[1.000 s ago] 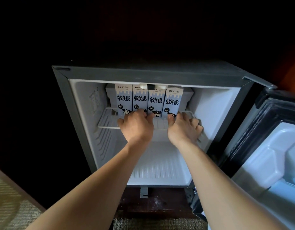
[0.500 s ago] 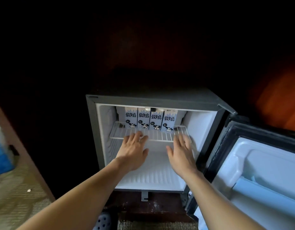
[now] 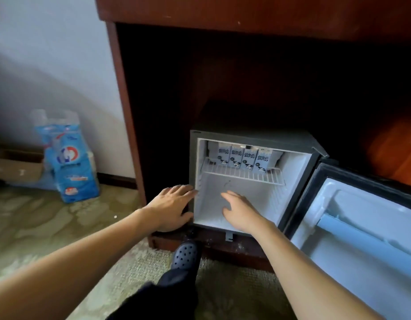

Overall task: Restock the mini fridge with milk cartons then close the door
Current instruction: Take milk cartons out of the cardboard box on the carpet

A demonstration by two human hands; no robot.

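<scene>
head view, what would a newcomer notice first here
The open mini fridge, bright white inside the dark wooden cabinet, with four milk cartons lined up on its wire shelf. Its door stands wide open at right, and the empty left hand and right hand are spread in front of it.

Left hand [image 3: 171,207] and right hand [image 3: 242,212] withdrawn from the milk cartons [image 3: 242,158] to the front edge of the mini fridge [image 3: 253,135], fingers [image 3: 188,190] outstretched.

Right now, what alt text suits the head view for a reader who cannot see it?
A mini fridge stands open under a wooden cabinet, four milk cartons upright in a row on its wire shelf. The door hangs wide open at right. The left hand and right hand, empty and open, hover near its lower opening.
</scene>
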